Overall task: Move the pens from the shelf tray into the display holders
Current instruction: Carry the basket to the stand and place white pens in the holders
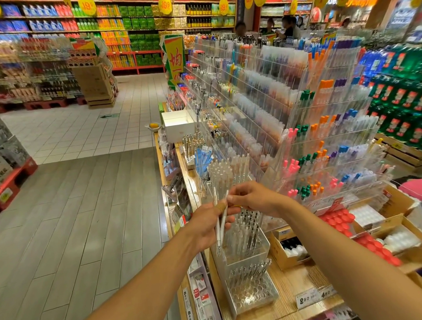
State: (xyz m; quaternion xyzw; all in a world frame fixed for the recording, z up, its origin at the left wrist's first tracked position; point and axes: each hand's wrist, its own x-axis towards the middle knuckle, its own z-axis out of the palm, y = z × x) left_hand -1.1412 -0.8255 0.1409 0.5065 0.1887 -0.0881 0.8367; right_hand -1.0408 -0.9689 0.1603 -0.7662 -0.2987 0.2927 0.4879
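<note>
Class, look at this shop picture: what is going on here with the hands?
A person is restocking pens at a shop display. The left hand grips a few white pens, while the right hand pinches the top of one of them. They are held above a clear holder already holding pens.

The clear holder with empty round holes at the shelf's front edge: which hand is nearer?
Left. The left hand hovers above the clear holder; the right hand is higher, farther back.

Wooden shelf (pixel 293 287) under clear holders (pixel 249 296)
</note>
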